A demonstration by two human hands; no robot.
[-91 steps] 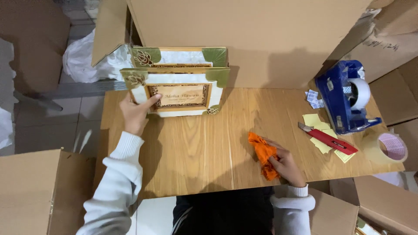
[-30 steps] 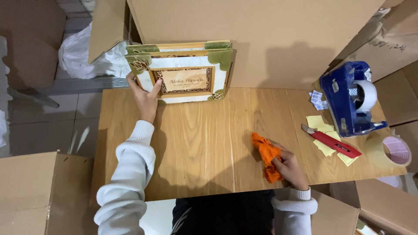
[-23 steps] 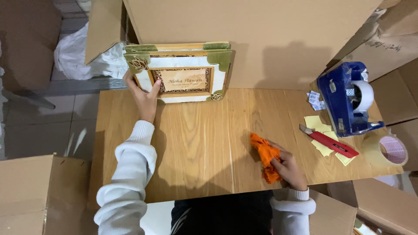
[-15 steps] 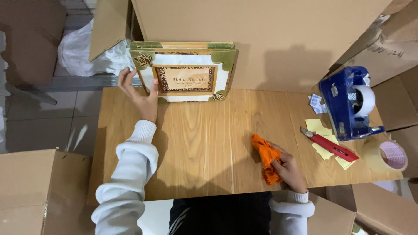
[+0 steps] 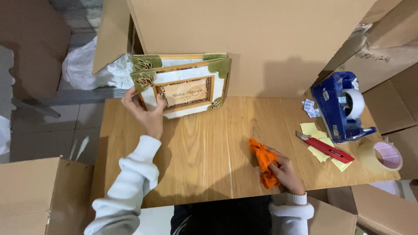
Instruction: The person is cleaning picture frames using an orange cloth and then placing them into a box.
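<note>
My left hand [image 5: 146,113] grips the left edge of a decorated picture frame [image 5: 185,89] with green corners and a brown inner border. The frame stands tilted at the back of the wooden table [image 5: 209,148]. A second similar frame [image 5: 174,60] stands just behind it, against a large cardboard box [image 5: 244,39]. My right hand [image 5: 285,172] rests near the table's front edge, closed on a crumpled orange cloth [image 5: 262,163].
A blue tape dispenser [image 5: 342,106] stands at the right, with a red utility knife [image 5: 326,148] on yellow paper slips, and a tape roll [image 5: 385,156] beside them. Cardboard boxes [image 5: 39,196] surround the table. White wrapping [image 5: 87,69] lies at the back left.
My left hand has lifted the front frame off the table and tilted it, holding it by its left edge. The right hand and orange cloth have stayed in place.
</note>
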